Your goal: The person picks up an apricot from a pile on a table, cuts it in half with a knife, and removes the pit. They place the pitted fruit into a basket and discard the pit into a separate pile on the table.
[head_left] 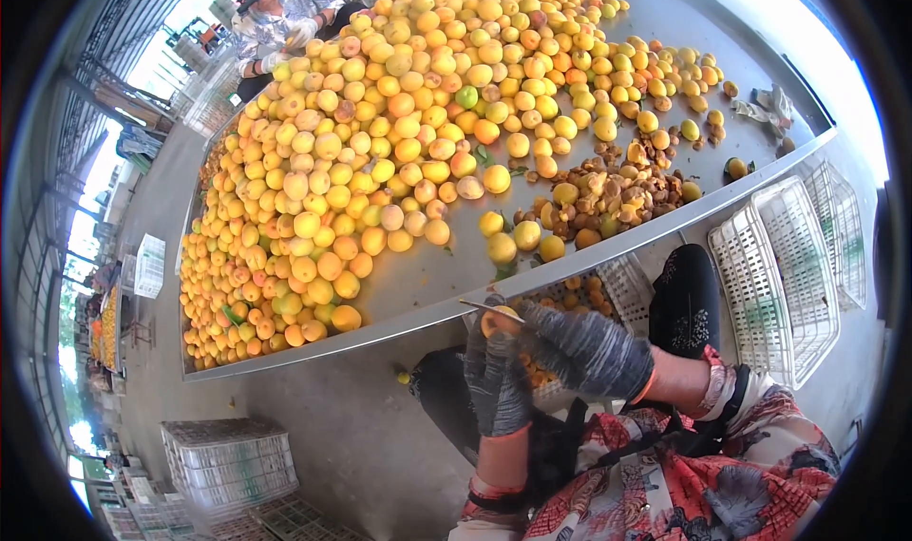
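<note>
My left hand (498,381), in a dark grey knit glove, is closed around an apricot (500,322) just off the table's near edge. A thin-bladed knife (490,309) lies across the top of the fruit. Its grip end is hidden in my gloved right hand (591,347), which is closed on it. Beneath my hands, between my knees, stands a white plastic crate (627,289) with apricot pieces (576,294) in it. A large heap of whole apricots (380,151) covers much of the metal table (418,289) beyond.
A pile of brown pits and scraps (617,199) sits near the raised table rim (665,226). Empty white crates (760,284) lean at my right; a stacked crate (231,460) stands at lower left. Across the table, another person (285,18) in gloves works. A crumpled cloth (768,110) lies far right.
</note>
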Tool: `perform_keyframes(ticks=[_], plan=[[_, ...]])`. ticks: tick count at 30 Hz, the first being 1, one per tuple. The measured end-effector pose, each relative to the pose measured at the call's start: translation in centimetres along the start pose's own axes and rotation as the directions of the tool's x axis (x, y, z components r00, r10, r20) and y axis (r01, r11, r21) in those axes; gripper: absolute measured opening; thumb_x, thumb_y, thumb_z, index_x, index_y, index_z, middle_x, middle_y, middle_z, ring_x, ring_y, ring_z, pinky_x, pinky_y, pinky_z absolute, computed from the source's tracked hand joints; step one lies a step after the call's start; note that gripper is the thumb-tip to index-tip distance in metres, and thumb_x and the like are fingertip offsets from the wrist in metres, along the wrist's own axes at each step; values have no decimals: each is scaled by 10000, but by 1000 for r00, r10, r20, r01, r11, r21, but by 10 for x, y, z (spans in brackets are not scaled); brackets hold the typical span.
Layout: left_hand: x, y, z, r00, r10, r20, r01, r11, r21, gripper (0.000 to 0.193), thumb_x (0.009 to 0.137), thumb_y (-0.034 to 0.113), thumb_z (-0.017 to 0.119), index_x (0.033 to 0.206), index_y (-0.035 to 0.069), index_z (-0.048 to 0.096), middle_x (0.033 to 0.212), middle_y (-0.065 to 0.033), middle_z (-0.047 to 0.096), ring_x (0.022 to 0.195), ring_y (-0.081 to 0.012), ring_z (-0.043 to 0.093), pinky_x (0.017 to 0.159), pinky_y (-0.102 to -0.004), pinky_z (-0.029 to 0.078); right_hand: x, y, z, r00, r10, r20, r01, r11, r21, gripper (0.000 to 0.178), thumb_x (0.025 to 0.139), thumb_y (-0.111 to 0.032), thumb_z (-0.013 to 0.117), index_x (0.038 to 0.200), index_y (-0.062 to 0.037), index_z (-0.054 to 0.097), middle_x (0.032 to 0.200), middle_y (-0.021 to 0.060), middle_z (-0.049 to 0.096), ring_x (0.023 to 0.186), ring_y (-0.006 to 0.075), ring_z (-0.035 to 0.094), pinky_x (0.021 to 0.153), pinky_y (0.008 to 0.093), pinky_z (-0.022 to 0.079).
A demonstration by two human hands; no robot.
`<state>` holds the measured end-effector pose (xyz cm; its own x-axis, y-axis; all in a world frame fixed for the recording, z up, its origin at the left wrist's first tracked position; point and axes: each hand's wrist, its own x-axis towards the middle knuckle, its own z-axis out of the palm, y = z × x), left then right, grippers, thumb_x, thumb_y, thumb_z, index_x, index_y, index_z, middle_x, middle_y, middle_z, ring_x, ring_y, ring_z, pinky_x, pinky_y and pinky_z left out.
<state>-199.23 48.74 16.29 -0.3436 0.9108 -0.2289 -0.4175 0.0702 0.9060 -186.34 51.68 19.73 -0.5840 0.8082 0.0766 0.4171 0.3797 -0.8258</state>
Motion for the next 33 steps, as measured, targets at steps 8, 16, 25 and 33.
perform_keyframes(ticks=[8, 16, 25, 33], plan=[[0, -9, 5, 993, -20, 120, 45, 976, -212, 430, 847, 310, 512, 1115, -24, 469, 1081, -100, 522, 966, -168, 506, 852, -286, 401, -12, 2, 10, 992, -6, -128, -1, 999, -53, 362, 788, -88, 539, 1127, -7, 442, 779, 191, 565, 657, 357, 566, 537, 398, 449], [-2, -11, 9, 983, 168, 78, -181, 961, 208, 400, 842, 277, 527, 1090, -34, 482, 1047, -100, 537, 956, -167, 502, 843, -286, 405, -14, 1, 0, 998, 55, -41, -57, 997, -44, 394, 782, -79, 539, 1155, -9, 432, 807, 192, 568, 675, 354, 565, 562, 392, 462], [-7, -9, 24, 999, 33, 21, -30, 992, -126, 340, 830, 223, 543, 1062, -22, 506, 965, -56, 553, 872, -127, 512, 755, -243, 413, -21, 17, 0, 975, -208, -83, 168, 925, -341, 349, 774, -179, 519, 1092, -42, 472, 969, 143, 517, 646, 265, 574, 488, 336, 456], [-6, -10, 17, 985, 139, 106, -148, 985, 87, 300, 830, 195, 554, 1044, -7, 496, 934, -55, 548, 830, -115, 526, 732, -226, 434, -14, 11, -17, 970, 138, 200, -222, 838, 498, 355, 801, -173, 505, 1114, -14, 453, 998, 148, 513, 684, 270, 580, 555, 337, 472]])
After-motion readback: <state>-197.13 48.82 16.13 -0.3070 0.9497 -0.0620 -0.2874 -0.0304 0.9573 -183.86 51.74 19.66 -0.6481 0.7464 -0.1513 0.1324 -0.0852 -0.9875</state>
